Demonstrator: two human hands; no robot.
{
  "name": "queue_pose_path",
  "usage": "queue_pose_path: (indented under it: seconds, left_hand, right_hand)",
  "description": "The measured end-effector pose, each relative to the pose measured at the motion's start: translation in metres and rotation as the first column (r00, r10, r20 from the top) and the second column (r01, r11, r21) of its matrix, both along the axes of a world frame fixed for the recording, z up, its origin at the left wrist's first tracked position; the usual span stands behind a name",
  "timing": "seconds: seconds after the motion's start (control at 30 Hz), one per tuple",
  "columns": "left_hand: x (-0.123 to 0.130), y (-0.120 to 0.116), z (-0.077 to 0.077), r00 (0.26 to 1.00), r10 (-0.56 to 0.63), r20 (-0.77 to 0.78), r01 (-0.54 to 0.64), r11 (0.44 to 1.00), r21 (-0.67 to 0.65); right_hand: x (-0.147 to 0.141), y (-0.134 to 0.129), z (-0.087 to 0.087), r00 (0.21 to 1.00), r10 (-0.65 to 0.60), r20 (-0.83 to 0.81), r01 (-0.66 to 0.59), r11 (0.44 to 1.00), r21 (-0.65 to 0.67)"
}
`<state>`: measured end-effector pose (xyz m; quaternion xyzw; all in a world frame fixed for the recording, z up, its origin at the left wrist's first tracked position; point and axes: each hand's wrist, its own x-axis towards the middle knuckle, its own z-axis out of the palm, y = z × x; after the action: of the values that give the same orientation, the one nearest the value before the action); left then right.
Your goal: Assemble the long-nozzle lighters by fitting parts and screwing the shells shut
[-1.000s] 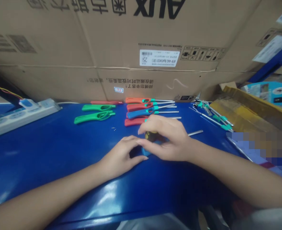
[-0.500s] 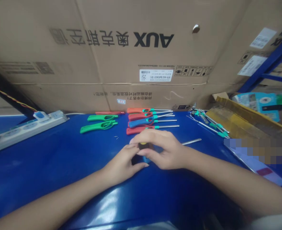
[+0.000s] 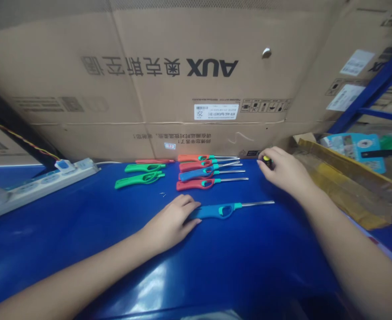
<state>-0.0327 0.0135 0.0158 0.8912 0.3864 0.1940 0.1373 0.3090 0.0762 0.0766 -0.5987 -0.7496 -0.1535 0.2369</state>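
Note:
My left hand point(image 3: 172, 222) grips the handle end of a blue lighter point(image 3: 215, 211) with a teal trigger, lying flat with its metal tube to the right. My right hand point(image 3: 284, 171) is at the back right, its fingers closed round a small black and yellow tool point(image 3: 267, 161), mostly hidden. Behind the blue lighter, several red and blue lighters point(image 3: 196, 183) lie in a stack of rows, tubes to the right. To their left are green lighter handles point(image 3: 139, 179) and a red piece point(image 3: 154, 162). Tiny metal bits point(image 3: 163, 194) lie near my left hand.
A white power strip point(image 3: 54, 182) lies at the left. Large cardboard boxes point(image 3: 149, 98) stand behind the blue table point(image 3: 116, 275). On the right are an open carton with yellow tape point(image 3: 342, 182) and a blue metal frame point(image 3: 365, 91).
My right hand has moved from beside my left hand to the back right with the black and yellow tool. The blue lighter in my left hand is now uncovered. The view has shifted slightly.

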Motion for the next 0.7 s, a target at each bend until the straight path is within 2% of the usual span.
queue_pose_path:
  seconds: [0.1, 0.27, 0.43, 0.7]
  left_hand:
    - [-0.005, 0.013, 0.005, 1.0, -0.01, 0.013, 0.009, 0.998, 0.055]
    - [-0.02, 0.047, 0.011, 0.998, 0.012, 0.057, -0.019, 0.992, 0.124]
    - [-0.028, 0.069, 0.003, 0.993, 0.053, 0.108, -0.07, 0.984, 0.165]
    - [-0.031, 0.08, -0.001, 0.99, 0.053, 0.128, -0.078, 0.977, 0.196]
  right_hand:
    - [0.005, 0.002, -0.006, 0.996, -0.053, 0.07, 0.063, 0.985, -0.158]
    - [0.01, 0.005, -0.013, 0.986, 0.018, 0.166, 0.048, 0.922, -0.385]
    - [0.013, 0.006, -0.016, 0.976, 0.024, 0.215, 0.08, 0.884, -0.46]
    - [0.013, 0.008, -0.025, 0.97, 0.074, 0.232, 0.07, 0.829, -0.555]
